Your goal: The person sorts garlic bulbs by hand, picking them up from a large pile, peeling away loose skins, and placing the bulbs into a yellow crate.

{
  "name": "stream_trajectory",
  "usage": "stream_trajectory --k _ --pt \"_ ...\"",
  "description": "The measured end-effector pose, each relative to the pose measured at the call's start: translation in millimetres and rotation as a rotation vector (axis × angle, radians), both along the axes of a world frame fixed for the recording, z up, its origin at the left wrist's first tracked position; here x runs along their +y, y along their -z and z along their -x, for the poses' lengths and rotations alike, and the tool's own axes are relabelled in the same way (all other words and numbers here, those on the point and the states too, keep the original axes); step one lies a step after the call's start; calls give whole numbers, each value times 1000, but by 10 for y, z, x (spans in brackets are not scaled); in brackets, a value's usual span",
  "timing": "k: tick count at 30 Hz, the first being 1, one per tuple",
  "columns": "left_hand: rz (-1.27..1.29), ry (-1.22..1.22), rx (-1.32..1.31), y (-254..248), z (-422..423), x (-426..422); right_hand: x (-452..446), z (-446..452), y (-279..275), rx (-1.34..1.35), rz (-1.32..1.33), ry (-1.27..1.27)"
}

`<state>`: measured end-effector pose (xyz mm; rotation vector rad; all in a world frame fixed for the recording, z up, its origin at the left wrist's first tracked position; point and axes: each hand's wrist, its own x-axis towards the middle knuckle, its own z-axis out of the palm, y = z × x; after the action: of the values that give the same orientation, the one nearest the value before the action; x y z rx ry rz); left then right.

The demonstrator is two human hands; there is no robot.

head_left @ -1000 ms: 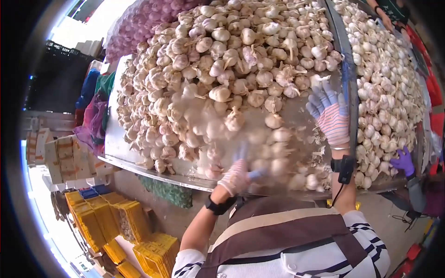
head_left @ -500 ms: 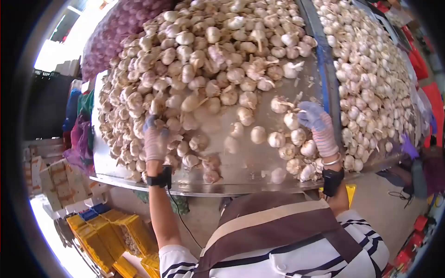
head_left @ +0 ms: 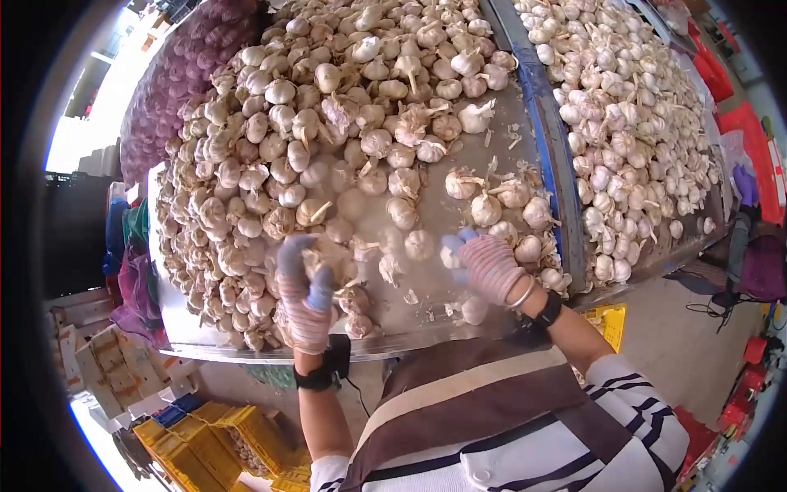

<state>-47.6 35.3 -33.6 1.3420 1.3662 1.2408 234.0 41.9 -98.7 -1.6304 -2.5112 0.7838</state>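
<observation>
My left hand [head_left: 305,299], in a striped glove, is at the near edge of the large garlic pile [head_left: 238,164], its thumb and fingers apart around garlic bulbs; whether it grips one is hard to tell. My right hand [head_left: 489,264], gloved alike, is low over the metal tabletop [head_left: 410,291], fingers pointing left beside a pale bulb [head_left: 451,257]. A small group of bulbs [head_left: 512,194] lies beyond and to the right of it. Loose skins [head_left: 390,268] are scattered between my hands.
A blue-edged metal divider [head_left: 541,123] separates another garlic heap [head_left: 623,148] on the right. A purple net sack [head_left: 184,78] stands at the back left. Yellow crates [head_left: 205,443] are on the floor at lower left. A co-worker's purple-gloved hand [head_left: 745,185] shows at the far right.
My left hand has shifted right and nearer the table edge. My right hand has moved left and down, away from the divider, to the near side of the small group. The view has shifted too.
</observation>
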Motion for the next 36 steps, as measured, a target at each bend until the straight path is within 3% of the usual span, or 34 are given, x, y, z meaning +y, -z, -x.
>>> stream_trajectory --k 2,4,5,6,7,8,10,12,13,16,18,20,21,22,23,24,26,28,29,30,31,32,33,34,36 --pt "-28 19 2 -47 -113 -47 17 -27 19 70 2 39" --pt "-44 15 22 -59 -197 -69 97 -6 -33 1100 489 279" --pt "74 5 -108 -107 -283 -109 50 -140 -148 1203 810 425" --pt "189 -5 -238 -167 -393 -134 34 -145 -180 1204 811 429" --pt "137 45 -66 -125 -472 -122 21 -150 -202 1471 963 479" --pt "120 96 -119 -161 -574 -141 8 -151 -211 1742 1110 522" --pt "98 171 -149 -139 -747 -133 -54 -91 -221 1870 1174 545" --pt "14 202 81 -90 -798 -115 -94 -7 -303 2167 1254 549" --pt "93 232 -9 -121 -843 -135 -109 -5 -274 2219 1288 536" --pt "-56 304 197 -106 -993 -101 -135 -41 -415 2329 1381 590" --pt "-187 358 222 -38 -1224 -127 -151 -155 -442 2279 1294 685" --pt "-18 696 -14 -195 -1535 -194 -165 -556 -331 2151 946 733" --pt "-77 861 77 -203 -1742 -269 -205 -815 -443 2091 819 747" --pt "-226 1115 -172 -60 -1985 -308 -264 -1100 -633 2028 695 762" --pt "-156 1304 -86 -31 -2119 -432 -322 -1343 -831 2199 559 800" --pt "-129 1447 -50 7 -2218 -473 -437 -1605 -1009 1952 270 829" --pt "27 1618 137 -189 -2256 -310 -687 -1983 -1243 1837 38 859" --pt "-19 1630 588 -298 -2226 -93 -893 -2146 -1196 1903 -42 895" --pt "-276 1317 509 125 -2141 -145 -918 -2143 -1105 1902 -48 899" --pt "36 1265 870 -244 -2146 60 -898 -2064 -1012 2035 110 845" --pt "-36 1049 951 -72 -2104 173 -867 -1943 -950 2160 272 780" --pt "61 896 1058 32 -2125 328 -816 -1664 -922 2032 168 1094" --pt "-81 710 1105 336 -2077 395 -756 -1550 -803 2094 349 1077" --pt "-41 714 1126 453 -2049 519 -674 -1423 -685 2024 492 992" --pt "-48 764 1122 773 -1999 645 -545 -1422 -510 1643 714 865"
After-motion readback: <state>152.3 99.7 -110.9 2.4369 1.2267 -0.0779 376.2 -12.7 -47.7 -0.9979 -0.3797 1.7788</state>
